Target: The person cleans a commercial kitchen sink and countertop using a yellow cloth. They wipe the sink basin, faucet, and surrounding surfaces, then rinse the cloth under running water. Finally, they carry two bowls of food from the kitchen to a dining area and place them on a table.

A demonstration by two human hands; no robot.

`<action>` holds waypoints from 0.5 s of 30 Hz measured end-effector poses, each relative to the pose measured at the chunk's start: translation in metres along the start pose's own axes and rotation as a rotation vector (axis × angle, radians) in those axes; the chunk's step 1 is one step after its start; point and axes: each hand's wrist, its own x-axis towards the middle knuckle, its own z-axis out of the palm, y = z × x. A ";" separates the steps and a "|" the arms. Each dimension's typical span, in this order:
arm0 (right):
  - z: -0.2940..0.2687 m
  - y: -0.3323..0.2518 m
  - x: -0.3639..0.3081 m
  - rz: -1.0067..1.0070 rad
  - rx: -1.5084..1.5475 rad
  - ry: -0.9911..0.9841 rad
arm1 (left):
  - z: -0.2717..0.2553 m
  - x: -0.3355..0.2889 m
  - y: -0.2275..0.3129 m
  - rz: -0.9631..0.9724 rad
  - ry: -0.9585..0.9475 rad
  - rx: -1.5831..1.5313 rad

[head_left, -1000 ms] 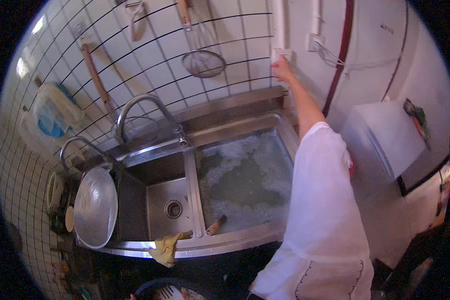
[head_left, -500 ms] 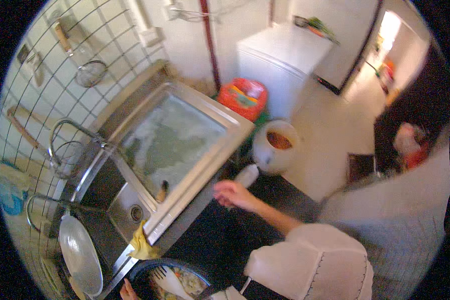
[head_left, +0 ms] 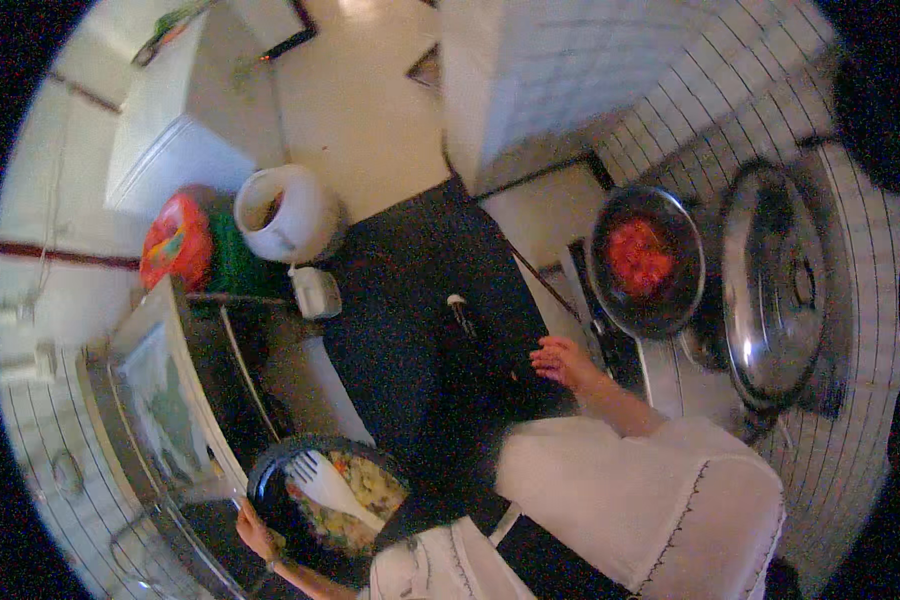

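A dark round pan (head_left: pixel 265 480) of mixed diced food sits close against my body at the lower left. My left hand (head_left: pixel 257 532) grips its outer left side, the forearm passing below it. A white slotted spatula (head_left: pixel 332 488) lies in the food (head_left: pixel 380 485), its handle end hidden by my sleeve. My right hand (head_left: pixel 567 362) is raised in front of me, fingers loosely apart and slightly bent, with nothing in it. It is nearest to the stove edge and the frying pan (head_left: pixel 620 310), which contains red food (head_left: pixel 638 258).
A large shiny lidded wok (head_left: pixel 760 340) stands at the far right. On the left are the sink (head_left: pixel 195 400), a red bag (head_left: pixel 175 242), a white bucket (head_left: pixel 295 225), a small white container (head_left: pixel 317 293) and a white freezer (head_left: pixel 185 150). A dark mat (head_left: pixel 410 270) covers the floor.
My view has swung right, from the sink to the stove side. The dark pan has turned with me, the left hand still at its side. My right hand has moved toward the stove.
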 end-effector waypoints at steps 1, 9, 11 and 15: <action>-0.005 -0.005 -0.025 -0.014 0.087 0.025 | -0.002 0.006 0.017 0.128 -0.026 -0.030; -0.011 -0.069 -0.177 -0.513 0.639 0.051 | 0.014 0.072 0.175 0.308 -0.163 0.017; -0.013 -0.053 -0.190 -0.588 0.692 0.128 | -0.001 0.085 0.203 0.432 -0.192 0.072; -0.027 0.013 -0.165 -0.543 0.604 0.359 | 0.008 0.126 0.243 0.495 -0.323 0.063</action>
